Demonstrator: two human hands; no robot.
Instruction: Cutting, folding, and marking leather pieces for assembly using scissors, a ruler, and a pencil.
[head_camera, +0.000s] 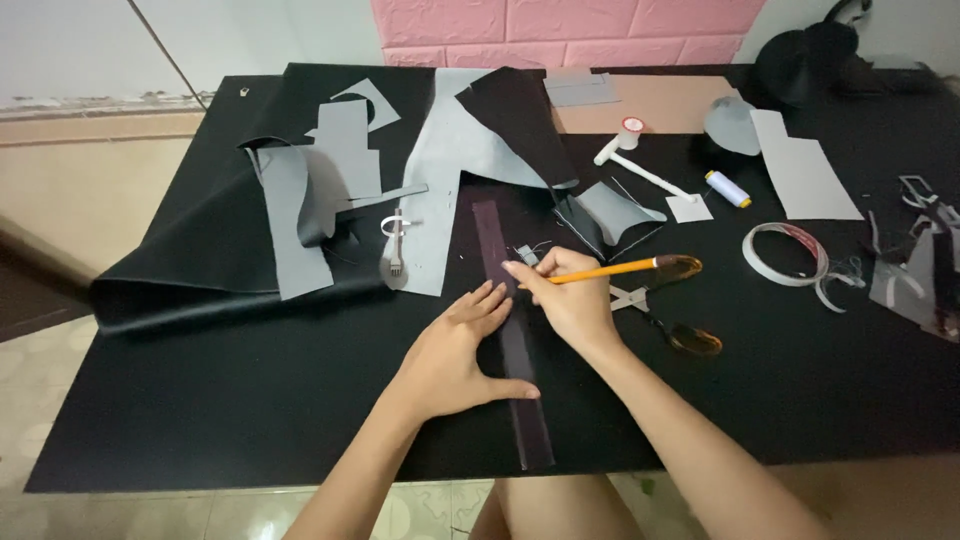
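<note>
head view | left hand (452, 352) flat, fingers spread, pressing ruler (512, 335) onto black sheet (250, 390) | right hand (568, 292) pinching pencil (605, 270), tip at ruler's edge near its middle | no drawn line discernible | scissors (665, 315) lie just beside

A: What bounds the scene?
B: A pink brick-patterned wall panel (560, 30) behind the table's far edge, with a white wall (250, 35) beside it.
A: And below?
B: A black-covered table (250, 400); pale patterned floor tiles (420, 510) along its near edge, evenly lit.
</note>
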